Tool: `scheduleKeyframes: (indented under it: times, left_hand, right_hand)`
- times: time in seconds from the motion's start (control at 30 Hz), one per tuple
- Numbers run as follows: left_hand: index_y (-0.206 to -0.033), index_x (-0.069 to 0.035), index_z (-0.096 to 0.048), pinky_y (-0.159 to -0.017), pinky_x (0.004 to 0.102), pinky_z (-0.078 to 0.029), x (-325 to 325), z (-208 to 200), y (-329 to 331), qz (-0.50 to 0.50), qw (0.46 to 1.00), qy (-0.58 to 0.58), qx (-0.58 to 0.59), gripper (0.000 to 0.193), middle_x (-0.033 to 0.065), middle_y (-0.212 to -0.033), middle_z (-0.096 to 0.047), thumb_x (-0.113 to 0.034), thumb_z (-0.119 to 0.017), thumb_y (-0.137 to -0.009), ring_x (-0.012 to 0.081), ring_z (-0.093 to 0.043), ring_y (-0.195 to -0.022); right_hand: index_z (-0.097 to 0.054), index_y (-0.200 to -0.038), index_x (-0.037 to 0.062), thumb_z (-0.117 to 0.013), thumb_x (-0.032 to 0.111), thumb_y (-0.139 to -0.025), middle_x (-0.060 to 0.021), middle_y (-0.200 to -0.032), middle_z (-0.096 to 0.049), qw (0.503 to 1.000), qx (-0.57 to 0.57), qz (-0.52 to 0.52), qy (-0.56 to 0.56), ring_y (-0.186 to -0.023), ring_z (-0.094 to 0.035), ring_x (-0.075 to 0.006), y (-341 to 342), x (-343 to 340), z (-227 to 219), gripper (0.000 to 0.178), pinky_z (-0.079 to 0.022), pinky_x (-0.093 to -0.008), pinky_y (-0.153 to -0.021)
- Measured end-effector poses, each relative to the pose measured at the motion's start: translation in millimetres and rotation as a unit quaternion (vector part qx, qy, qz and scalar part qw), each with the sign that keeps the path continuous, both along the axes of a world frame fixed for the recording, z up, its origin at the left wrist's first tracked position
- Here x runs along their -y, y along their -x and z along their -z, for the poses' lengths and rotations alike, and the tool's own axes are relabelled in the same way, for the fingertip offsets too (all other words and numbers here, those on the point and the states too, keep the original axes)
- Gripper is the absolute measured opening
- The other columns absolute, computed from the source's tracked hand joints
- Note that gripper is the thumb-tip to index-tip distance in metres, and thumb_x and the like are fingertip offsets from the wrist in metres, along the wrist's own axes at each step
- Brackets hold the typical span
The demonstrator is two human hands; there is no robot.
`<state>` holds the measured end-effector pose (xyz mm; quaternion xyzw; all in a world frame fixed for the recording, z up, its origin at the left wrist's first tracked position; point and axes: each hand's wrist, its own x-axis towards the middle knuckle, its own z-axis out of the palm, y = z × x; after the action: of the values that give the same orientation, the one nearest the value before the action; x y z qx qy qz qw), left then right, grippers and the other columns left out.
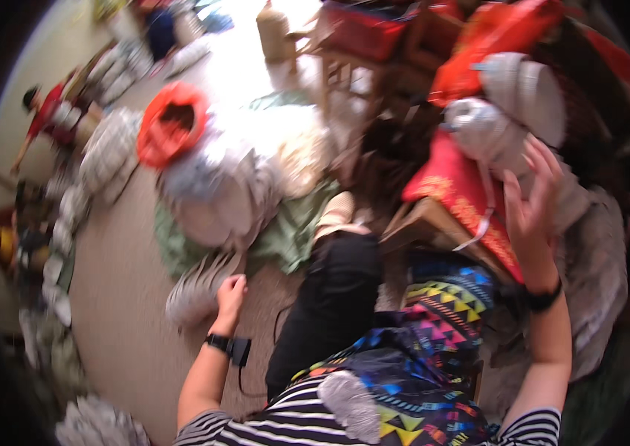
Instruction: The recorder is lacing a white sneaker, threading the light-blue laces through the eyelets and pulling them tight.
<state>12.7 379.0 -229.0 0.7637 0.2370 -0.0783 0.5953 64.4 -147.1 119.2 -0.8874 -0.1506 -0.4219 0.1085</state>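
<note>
The person's left hand [231,295] curls low at the right end of a stack of grey oval pieces [197,291] on the floor [125,297]; from here I can't tell whether it pinches any. The right hand [536,189] is raised, fingers spread, just beside a wrapped grey bundle [482,130] by the red patterned cloth [460,197]. 1 grey fuzzy oval [348,405] lies against the striped shirt [285,424].

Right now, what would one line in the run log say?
left hand: curled at grey stack, grip unclear | right hand: open by pale bundle, contact unclear | grey piece: against striped shirt
</note>
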Motion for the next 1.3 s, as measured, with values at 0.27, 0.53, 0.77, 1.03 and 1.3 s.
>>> scheduleKeyframes:
  times: [0.27,0.53,0.77,1.03,1.3]
  left_hand:
    - [-0.111,-0.001,-0.064,-0.091,0.0397,-0.049,-34,62,55,-0.094,0.959,-0.261,-0.063,0.041,0.0197,-0.108,-0.062,-0.03,-0.071,-0.083,0.0313,-0.06,-0.104]
    - [-0.138,-0.007,-0.045,-0.109,0.0568,-0.027,-43,37,35,0.07,0.828,-0.555,-0.047,0.072,0.024,-0.148,-0.032,-0.043,-0.069,-0.081,0.0442,-0.03,-0.135]
    - [-0.129,-0.006,-0.05,-0.1,0.0556,-0.036,-57,66,6,0.184,0.755,-0.62,-0.111,0.061,0.0128,-0.14,-0.042,-0.027,-0.073,-0.076,0.0346,-0.04,-0.126]
    - [-0.09,-0.001,-0.067,-0.086,0.0458,-0.049,-76,67,-21,0.177,0.795,-0.58,0.025,0.015,0.0184,-0.117,-0.05,-0.006,-0.058,-0.078,0.0379,-0.052,-0.106]
    - [-0.098,0.004,-0.064,-0.073,0.0438,-0.049,-87,33,5,0.032,0.936,-0.348,0.031,0.027,0.0172,-0.089,-0.065,-0.01,-0.05,-0.08,0.0379,-0.06,-0.077]
  right_hand:
    - [-0.053,-0.123,0.0062,-0.075,0.032,-0.082,-0.0187,-0.122,-0.055,0.774,0.36,-0.508,0.114,-0.11,-0.054,-0.0369,106,-61,38,0.053,-0.046,-0.0495,-0.092]
    - [-0.041,-0.132,0.0036,-0.073,-0.006,-0.076,-0.0092,-0.133,-0.04,0.696,0.296,-0.646,-0.101,-0.122,-0.043,-0.022,107,-178,4,0.066,-0.062,-0.0337,-0.072]
    - [-0.043,-0.109,0.006,-0.072,-0.005,-0.077,-0.0049,-0.113,-0.042,0.79,0.235,-0.566,-0.011,-0.107,-0.053,-0.0163,118,-187,7,0.045,-0.057,-0.0399,-0.084]
    - [-0.046,-0.122,0.0039,-0.065,-0.01,-0.079,-0.0077,-0.124,-0.045,0.729,0.433,-0.523,-0.091,-0.111,-0.049,-0.0218,121,-206,-21,0.049,-0.055,-0.0306,-0.079]
    - [-0.044,-0.13,0.0046,-0.065,-0.008,-0.079,-0.0095,-0.128,-0.043,0.737,0.447,-0.503,0.066,-0.12,-0.044,-0.0232,138,-194,-24,0.057,-0.055,-0.0323,-0.079]
